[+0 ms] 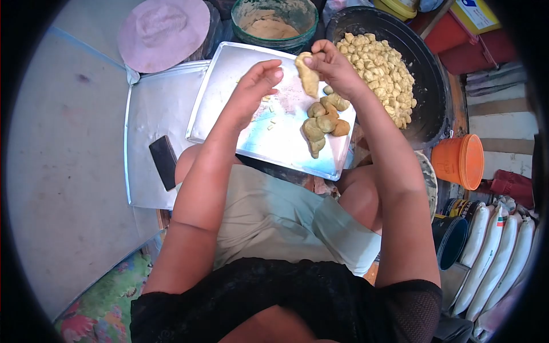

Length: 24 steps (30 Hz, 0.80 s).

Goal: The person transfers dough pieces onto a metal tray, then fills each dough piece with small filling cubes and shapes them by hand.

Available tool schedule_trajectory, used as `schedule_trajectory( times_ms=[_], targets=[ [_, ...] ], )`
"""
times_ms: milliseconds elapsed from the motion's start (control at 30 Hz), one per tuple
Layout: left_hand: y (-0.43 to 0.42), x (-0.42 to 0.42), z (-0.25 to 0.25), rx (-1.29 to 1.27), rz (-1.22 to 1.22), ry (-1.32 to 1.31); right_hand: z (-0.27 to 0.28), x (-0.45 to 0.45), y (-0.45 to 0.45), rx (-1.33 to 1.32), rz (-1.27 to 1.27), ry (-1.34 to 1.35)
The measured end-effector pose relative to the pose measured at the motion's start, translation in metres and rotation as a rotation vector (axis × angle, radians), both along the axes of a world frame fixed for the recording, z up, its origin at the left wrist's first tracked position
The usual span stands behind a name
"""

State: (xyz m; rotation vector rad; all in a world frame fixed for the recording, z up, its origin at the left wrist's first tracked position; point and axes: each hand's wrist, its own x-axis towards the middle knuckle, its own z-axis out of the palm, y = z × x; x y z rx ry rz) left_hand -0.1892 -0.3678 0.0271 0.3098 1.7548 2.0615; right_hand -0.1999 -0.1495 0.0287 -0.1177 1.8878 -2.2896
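dough strip (310, 82): over tray (274, 146) at 1 o'clock | long axis nearly 12-to-6 (top leaning slightly toward 11) | right hand (337, 70): pinching its upper part | left hand (256, 90): released, loosely curved, at strip's 9 o'clock

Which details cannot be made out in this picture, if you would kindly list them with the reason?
All in the head view:
Dough piece: partly covered by the fingers of the right hand.
Black basin: partly hidden behind the right hand and forearm.
Green tub: its far rim is cut off by the top edge.
Pale bits on the metal tray: too small to identify.
White label: print too small to read.
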Motion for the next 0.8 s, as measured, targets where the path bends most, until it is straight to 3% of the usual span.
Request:
schedule_trajectory(
  times_ms=[67,133,167,267,300,333,400,600,700,800],
  targets=[
    [0.002,0.006,0.003,0.254,-0.094,-0.177,-0.009,-0.002,-0.016,-0.006,-0.002,0.123],
    [0.001,0.001,-0.006,0.236,-0.079,-0.150,-0.011,-0.006,-0.031,0.219,-0.010,0.286],
    [-0.003,-0.002,-0.008,0.186,-0.033,-0.136,-0.012,-0.007,-0.034,0.429,-0.144,0.459],
    [-0.015,-0.012,-0.011,0.190,0.173,-0.149,-0.041,-0.018,-0.035,0.621,-0.292,0.319],
    [-0.019,-0.014,-0.004,0.232,0.236,-0.161,-0.063,-0.024,-0.031,0.703,-0.189,0.360],
    [-0.023,-0.015,0.001,0.273,0.299,-0.172,-0.060,-0.021,-0.033,0.811,-0.011,0.193],
    [-0.031,-0.020,0.002,0.294,0.338,-0.163,-0.073,-0.015,-0.047,0.984,0.093,0.267],
    [-0.041,-0.023,0.000,0.321,0.351,-0.117,-0.111,-0.011,-0.077,1.371,0.052,0.684],
    [-0.042,-0.021,0.005,0.298,0.357,-0.097,-0.106,-0.018,-0.072,1.384,0.157,0.591],
    [-0.042,-0.020,0.011,0.277,0.377,-0.089,-0.099,-0.030,-0.061,1.157,0.173,0.277]
  ],
)
